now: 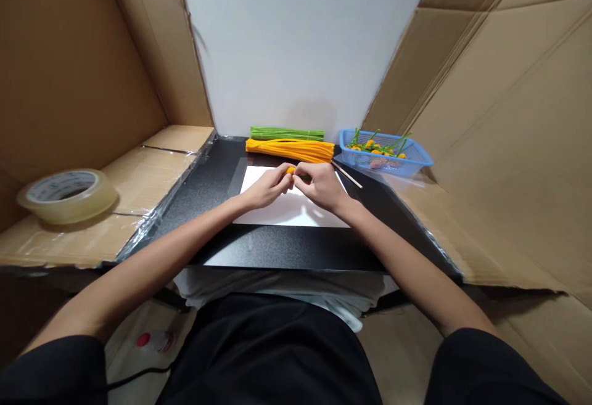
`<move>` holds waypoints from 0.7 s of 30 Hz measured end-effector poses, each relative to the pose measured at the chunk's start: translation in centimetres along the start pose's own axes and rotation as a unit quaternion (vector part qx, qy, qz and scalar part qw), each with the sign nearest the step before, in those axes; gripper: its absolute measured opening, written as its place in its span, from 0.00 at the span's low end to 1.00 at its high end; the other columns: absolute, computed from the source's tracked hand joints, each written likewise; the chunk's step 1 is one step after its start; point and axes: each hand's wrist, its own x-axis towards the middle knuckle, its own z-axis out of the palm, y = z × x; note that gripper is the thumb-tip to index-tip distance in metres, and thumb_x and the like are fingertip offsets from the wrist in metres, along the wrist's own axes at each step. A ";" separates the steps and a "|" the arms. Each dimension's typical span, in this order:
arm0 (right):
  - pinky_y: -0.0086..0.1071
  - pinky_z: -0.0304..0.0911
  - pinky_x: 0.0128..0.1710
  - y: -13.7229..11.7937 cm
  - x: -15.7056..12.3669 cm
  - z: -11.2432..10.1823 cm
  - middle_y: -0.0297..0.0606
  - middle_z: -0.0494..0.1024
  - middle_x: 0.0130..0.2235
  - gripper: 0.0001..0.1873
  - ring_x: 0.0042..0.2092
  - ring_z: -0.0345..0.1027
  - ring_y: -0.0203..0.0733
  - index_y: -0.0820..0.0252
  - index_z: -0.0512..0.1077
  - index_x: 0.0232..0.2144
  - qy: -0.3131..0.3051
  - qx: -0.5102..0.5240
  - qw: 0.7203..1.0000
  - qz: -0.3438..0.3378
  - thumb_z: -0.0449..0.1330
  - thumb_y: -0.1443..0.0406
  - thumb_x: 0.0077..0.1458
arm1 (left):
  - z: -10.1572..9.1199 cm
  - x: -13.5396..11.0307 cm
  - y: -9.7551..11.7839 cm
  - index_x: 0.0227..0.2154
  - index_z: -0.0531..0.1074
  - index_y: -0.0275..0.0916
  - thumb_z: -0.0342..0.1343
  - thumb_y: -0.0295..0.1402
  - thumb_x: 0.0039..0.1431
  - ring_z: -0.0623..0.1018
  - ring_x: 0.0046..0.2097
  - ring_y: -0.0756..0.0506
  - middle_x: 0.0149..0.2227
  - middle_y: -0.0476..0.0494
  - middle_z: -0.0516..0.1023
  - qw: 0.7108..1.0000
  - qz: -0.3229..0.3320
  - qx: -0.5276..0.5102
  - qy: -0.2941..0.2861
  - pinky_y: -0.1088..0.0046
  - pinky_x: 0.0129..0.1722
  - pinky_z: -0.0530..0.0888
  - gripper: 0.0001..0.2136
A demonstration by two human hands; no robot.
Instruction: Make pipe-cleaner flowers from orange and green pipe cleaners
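Observation:
My left hand (271, 186) and my right hand (321, 184) meet above a white sheet of paper (296, 214) on the black table. Between their fingertips shows a small orange pipe-cleaner piece (290, 171), mostly covered by the fingers. The left fingers pinch it from one side. Curled in from the other side, the right fingers also grip it, and a bit of green shows beneath them. Just behind the hands lie a bundle of orange pipe cleaners (289, 148) and a bundle of green pipe cleaners (287, 134).
A blue plastic basket (393, 166) holds several orange flower-like pieces with green stems, at the back right. A thin stick (348, 175) lies right of the paper. On the left cardboard ledge sits a roll of clear tape (69, 195). Cardboard walls flank the table (268, 248).

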 end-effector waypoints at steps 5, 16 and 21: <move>0.33 0.61 0.37 0.8 0.1 -0.9 0.42 0.84 0.37 0.09 0.36 0.76 0.44 0.59 0.80 0.40 -0.004 -0.096 0.995 0.015 0.63 0.64 0.58 | -0.1 0.2 -1.2 0.43 0.67 0.37 0.49 0.49 0.67 0.75 0.32 0.49 0.34 0.44 0.77 0.992 -0.071 -0.095 0.048 0.75 0.30 0.72 0.18; 0.32 0.62 0.36 1.3 0.5 -1.4 0.40 0.82 0.35 0.08 0.33 0.72 0.40 0.62 0.79 0.41 -0.023 -0.027 0.998 -0.042 0.63 0.66 0.58 | -1.1 0.1 -0.4 0.39 0.77 0.38 0.57 0.35 0.62 0.76 0.39 0.47 0.41 0.41 0.78 0.981 0.062 0.160 0.088 0.73 0.35 0.72 0.08; 0.40 0.64 0.43 1.3 0.4 -2.6 0.43 0.81 0.39 0.24 0.40 0.73 0.49 0.61 0.72 0.56 0.045 -0.135 0.990 0.002 0.64 0.68 0.56 | -1.4 0.1 -1.2 0.34 0.80 0.38 0.60 0.39 0.60 0.76 0.35 0.46 0.37 0.42 0.81 0.976 -0.004 0.156 0.152 0.73 0.33 0.70 0.09</move>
